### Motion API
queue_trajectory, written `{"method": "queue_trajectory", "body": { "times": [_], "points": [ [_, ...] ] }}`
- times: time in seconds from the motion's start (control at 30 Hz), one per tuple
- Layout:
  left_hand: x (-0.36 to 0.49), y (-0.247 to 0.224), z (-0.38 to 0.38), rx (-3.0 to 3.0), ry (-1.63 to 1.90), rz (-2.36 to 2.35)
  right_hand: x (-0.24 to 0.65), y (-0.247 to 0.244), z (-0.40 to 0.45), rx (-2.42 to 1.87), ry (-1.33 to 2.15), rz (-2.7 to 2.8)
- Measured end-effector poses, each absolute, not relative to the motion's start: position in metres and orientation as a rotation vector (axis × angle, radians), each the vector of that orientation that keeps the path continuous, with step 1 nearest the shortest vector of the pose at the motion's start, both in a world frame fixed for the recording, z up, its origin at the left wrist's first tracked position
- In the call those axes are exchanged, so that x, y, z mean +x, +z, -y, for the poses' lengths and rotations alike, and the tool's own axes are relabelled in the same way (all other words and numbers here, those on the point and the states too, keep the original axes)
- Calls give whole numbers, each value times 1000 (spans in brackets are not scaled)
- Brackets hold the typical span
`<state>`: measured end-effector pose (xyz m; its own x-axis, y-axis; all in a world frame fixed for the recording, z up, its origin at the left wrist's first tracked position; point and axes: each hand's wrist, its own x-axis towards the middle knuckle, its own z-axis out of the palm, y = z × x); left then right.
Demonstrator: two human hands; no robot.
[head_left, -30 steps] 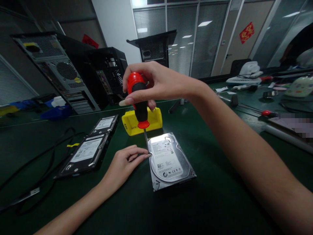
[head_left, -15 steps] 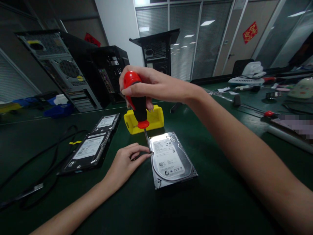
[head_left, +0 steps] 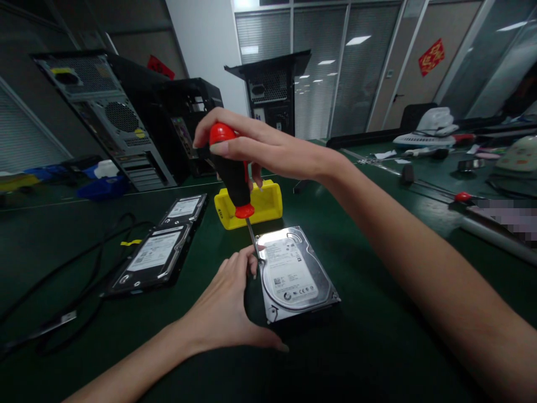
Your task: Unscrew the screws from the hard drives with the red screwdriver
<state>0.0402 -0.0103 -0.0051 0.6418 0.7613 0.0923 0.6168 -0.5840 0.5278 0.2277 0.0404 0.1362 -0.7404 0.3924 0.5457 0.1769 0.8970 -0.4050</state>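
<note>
A silver hard drive [head_left: 289, 271], label side up, lies flat on the dark green table. My right hand [head_left: 255, 143] holds a red and black screwdriver [head_left: 235, 179] from above, fingers round its handle. The shaft slants down to the drive's left edge, where its tip meets a notch near a corner of the label. My left hand [head_left: 226, 302] is open at the drive's left side. Its thumb stretches out near the front edge, apart from the fingers, and a fingertip reaches the drive's top beside the shaft. The screw under the tip is too small to make out.
Behind the drive stands a yellow bin [head_left: 268, 202]. Two more hard drives [head_left: 157, 252] lie at the left, near black cables [head_left: 96, 257]. Computer cases [head_left: 121, 117] stand at the back. Assorted tools, including a red-handled one [head_left: 462, 197], lie at the right.
My left hand has gone from a pinch by the screwdriver tip to spread fingers, its thumb swinging down and forward. The screwdriver handle has tipped slightly left, and the right-hand fingers have loosened and shifted.
</note>
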Motion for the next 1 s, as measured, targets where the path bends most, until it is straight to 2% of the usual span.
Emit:
{"method": "queue_trajectory", "body": {
  "times": [0.53, 1.0],
  "points": [
    [58, -14, 2, 2568, 473, -1209, 236, 132, -59, -366, -11, 2469],
    [72, -16, -18, 2513, 454, -1220, 257, 130, -69, -707, 433, 2344]
  ]
}}
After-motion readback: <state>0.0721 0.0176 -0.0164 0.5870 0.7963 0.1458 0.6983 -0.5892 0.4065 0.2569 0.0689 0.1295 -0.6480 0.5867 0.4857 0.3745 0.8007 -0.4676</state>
